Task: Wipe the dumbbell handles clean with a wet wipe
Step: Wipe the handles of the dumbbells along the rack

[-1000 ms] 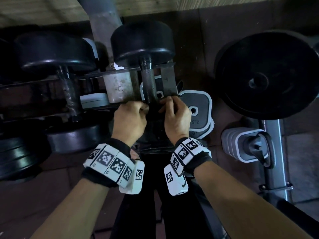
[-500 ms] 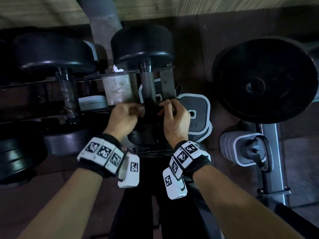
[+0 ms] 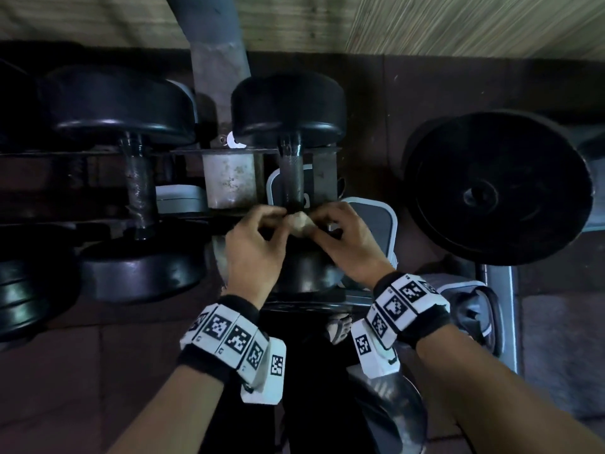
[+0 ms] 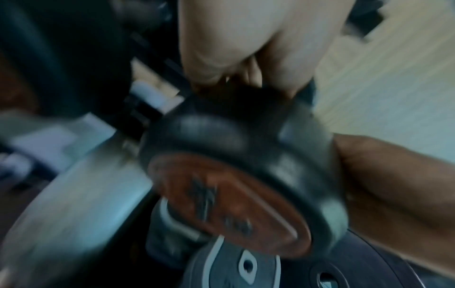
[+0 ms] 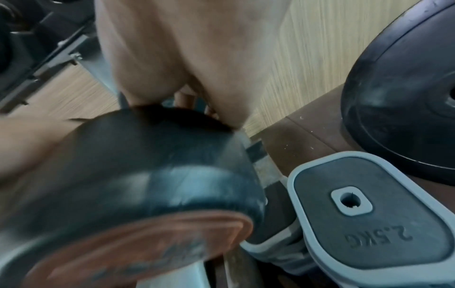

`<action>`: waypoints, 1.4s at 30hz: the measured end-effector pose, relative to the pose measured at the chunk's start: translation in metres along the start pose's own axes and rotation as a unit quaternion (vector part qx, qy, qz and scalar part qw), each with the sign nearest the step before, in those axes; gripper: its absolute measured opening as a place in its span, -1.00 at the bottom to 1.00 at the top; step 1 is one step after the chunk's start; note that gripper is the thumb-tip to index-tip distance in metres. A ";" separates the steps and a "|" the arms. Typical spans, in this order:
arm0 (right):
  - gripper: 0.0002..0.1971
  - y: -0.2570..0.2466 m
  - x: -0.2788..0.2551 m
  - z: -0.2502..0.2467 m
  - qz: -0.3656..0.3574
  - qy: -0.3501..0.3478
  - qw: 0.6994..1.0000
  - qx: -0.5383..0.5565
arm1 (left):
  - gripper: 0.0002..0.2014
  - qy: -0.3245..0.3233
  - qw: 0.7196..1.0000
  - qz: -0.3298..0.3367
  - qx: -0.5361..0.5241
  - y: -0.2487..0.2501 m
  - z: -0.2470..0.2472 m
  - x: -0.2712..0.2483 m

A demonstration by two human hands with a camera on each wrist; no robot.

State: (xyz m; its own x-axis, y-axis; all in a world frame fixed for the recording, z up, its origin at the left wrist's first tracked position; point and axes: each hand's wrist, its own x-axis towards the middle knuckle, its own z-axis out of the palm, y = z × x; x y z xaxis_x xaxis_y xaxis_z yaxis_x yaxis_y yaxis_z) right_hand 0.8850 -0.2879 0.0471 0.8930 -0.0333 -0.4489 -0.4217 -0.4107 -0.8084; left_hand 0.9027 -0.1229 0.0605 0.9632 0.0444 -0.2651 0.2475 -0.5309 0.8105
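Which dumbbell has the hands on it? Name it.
The middle dumbbell, its handle running up from both hands. The left hand and right hand bunch a wipe at its near end; the left dumbbell is untouched.

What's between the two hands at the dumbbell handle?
In the head view, a small pale wad, apparently the wet wipe, sits between the left hand and right hand, at the near end of the dumbbell handle.

Dim light; pale wood-grain wall (image 3: 458, 24), brown floor (image 3: 556, 355), grey post (image 3: 212, 44).
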 end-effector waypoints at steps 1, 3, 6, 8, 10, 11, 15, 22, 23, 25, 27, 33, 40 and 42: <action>-0.91 -0.002 0.004 -0.003 0.017 0.009 1.000 0.012 | -0.80 0.035 0.999 -0.016 -0.014 -0.003 0.005 0.000; -0.95 -0.008 0.017 -0.008 0.063 0.055 0.993 0.087 | -0.71 0.087 0.995 -0.046 -0.031 -0.007 0.013 -0.001; -0.90 -0.012 0.050 -0.010 0.094 0.109 0.983 0.110 | -0.68 0.113 0.990 -0.067 -0.042 -0.010 0.020 -0.001; -0.94 -0.017 0.075 -0.007 0.081 0.082 0.990 0.078 | -0.69 0.116 0.990 -0.061 -0.047 -0.013 0.020 -0.001; -0.91 -0.026 0.092 -0.007 0.059 0.040 0.997 0.036 | -0.70 0.116 0.990 -0.059 -0.054 -0.014 0.019 -0.001; -0.88 -0.032 0.096 -0.008 0.053 0.025 0.998 0.018 | -0.71 0.113 0.990 -0.063 -0.060 -0.014 0.019 -0.001; -0.84 -0.035 0.099 -0.010 0.018 0.034 0.999 0.003 | -0.71 0.105 0.991 -0.050 -0.072 -0.010 0.018 -0.002; -0.88 -0.031 0.074 -0.003 -0.116 0.198 0.973 -0.037 | -0.70 0.104 0.989 -0.062 -0.088 -0.013 0.018 -0.001; -0.85 -0.034 0.072 0.001 -0.163 0.214 0.961 -0.062 | -0.69 0.105 0.989 -0.063 -0.089 -0.013 0.018 -0.001; -0.82 -0.039 0.071 0.009 -0.230 0.233 0.935 -0.134 | -0.65 0.104 0.988 -0.067 -0.089 -0.013 0.017 -0.002; -0.78 -0.041 0.072 0.011 -0.274 0.234 0.910 -0.206 | -0.62 0.100 0.989 -0.068 -0.087 -0.011 0.017 -0.002; -0.72 -0.041 0.070 0.003 -0.314 0.186 0.899 -0.241 | -0.68 0.099 0.990 -0.070 -0.075 -0.010 0.017 -0.002; -0.73 -0.014 0.080 -0.004 0.069 0.118 0.989 -0.057 | -0.77 0.101 0.991 -0.051 -0.076 -0.013 0.018 -0.002; -0.81 -0.019 0.097 -0.005 0.069 0.074 0.995 0.016 | -0.76 0.104 0.990 -0.048 -0.081 -0.013 0.018 -0.001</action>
State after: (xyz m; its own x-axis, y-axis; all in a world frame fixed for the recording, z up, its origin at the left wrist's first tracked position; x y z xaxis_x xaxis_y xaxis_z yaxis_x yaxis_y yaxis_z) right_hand 0.9809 -0.2874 0.0209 0.8388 -0.2215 -0.4973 -0.5442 -0.3645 -0.7556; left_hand 0.8961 -0.1315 0.0403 0.9308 0.2699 -0.2465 0.3371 -0.3732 0.8643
